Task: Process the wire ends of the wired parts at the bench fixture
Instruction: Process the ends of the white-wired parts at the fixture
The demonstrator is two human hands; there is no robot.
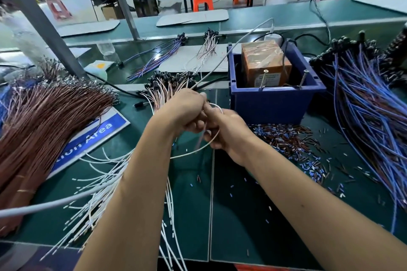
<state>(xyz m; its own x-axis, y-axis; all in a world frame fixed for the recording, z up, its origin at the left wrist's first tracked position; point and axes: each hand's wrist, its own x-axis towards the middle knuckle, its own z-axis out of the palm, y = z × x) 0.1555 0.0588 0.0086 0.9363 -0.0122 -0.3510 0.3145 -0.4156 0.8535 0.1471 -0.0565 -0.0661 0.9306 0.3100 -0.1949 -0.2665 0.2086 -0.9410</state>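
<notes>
At frame centre, my left hand (pixel 187 110) and right hand (pixel 226 132) touch, both closed on one white wire (pixel 211 143) looping between them, left of the blue bin (pixel 275 99).
</notes>
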